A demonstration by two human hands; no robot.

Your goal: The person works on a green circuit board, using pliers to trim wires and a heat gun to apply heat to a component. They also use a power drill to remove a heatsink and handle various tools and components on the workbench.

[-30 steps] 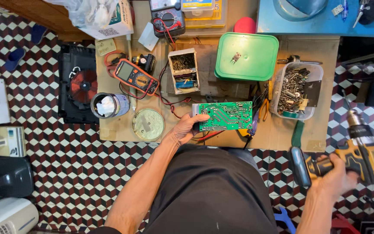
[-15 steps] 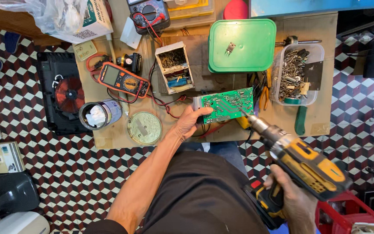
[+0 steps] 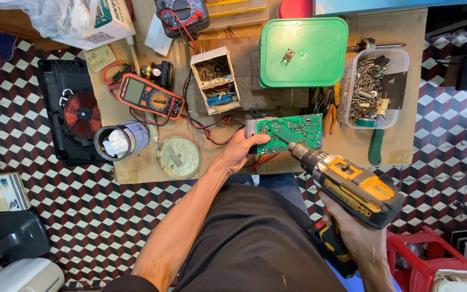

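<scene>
Green circuit board lies flat near front edge of cardboard-covered low table, long axis L–R; left hand clamps its left end, thumb on top. Right hand closed round grip of yellow/black cordless drill, long axis diagonal, bit pointing up-left, tip on board centre. Around: orange multimeter, green lid, clear tub w/ screws; checkered tile floor, red crate at right.
</scene>
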